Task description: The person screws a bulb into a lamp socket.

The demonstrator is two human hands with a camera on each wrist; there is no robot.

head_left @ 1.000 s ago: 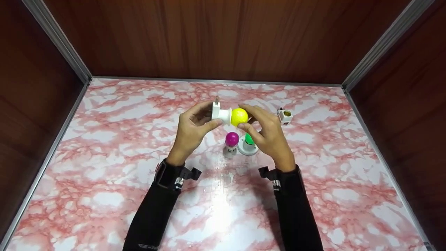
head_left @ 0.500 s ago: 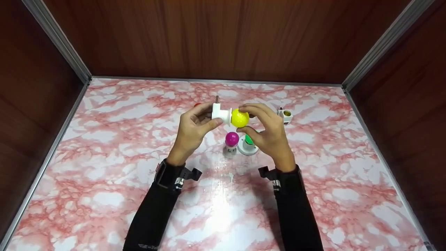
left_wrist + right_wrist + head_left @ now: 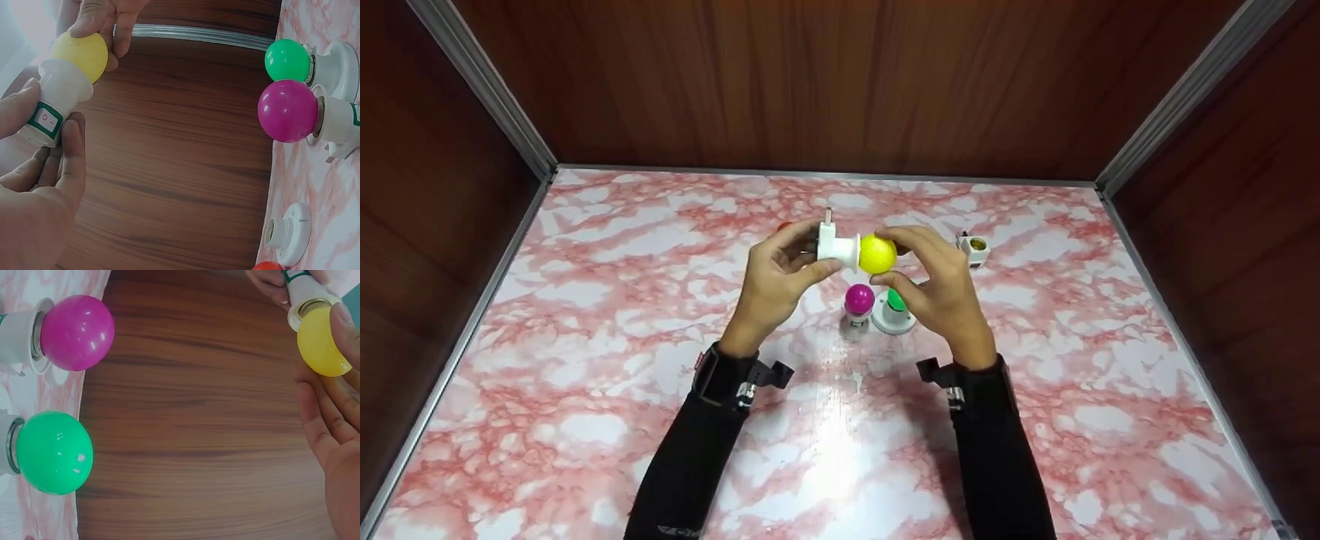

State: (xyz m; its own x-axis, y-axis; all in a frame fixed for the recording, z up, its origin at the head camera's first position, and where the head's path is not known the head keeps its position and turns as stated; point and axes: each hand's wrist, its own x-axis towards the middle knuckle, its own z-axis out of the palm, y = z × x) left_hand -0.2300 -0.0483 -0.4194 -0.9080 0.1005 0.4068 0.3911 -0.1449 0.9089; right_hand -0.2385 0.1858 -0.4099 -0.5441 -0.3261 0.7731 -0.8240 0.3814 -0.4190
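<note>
My left hand (image 3: 772, 281) grips a white plug-in lamp holder (image 3: 840, 250), its prongs pointing away from me. A rocker switch framed in green shows on the holder's side in the left wrist view. With thumb and fingers, my right hand (image 3: 937, 289) pinches a yellow light bulb (image 3: 877, 254) whose base sits in the mouth of the holder. A sliver of metal thread shows between bulb and rim in the right wrist view. Both are held above the table. Below them stand a magenta bulb (image 3: 859, 299) in a switch holder and a green bulb (image 3: 287, 60) in a round-based holder.
A white holder with a bare brass socket (image 3: 975, 250) lies to the right. In the left wrist view, a round white lamp base (image 3: 289, 234) stands near a red bulb (image 3: 267, 265). Brown wood-look panels (image 3: 825, 90) enclose the marbled table (image 3: 622, 420) at the back and sides.
The right fingers have shifted their grip around the yellow bulb, spreading and then settling on it. The holder has moved very slightly right. A bit of red now shows behind the left hand.
</note>
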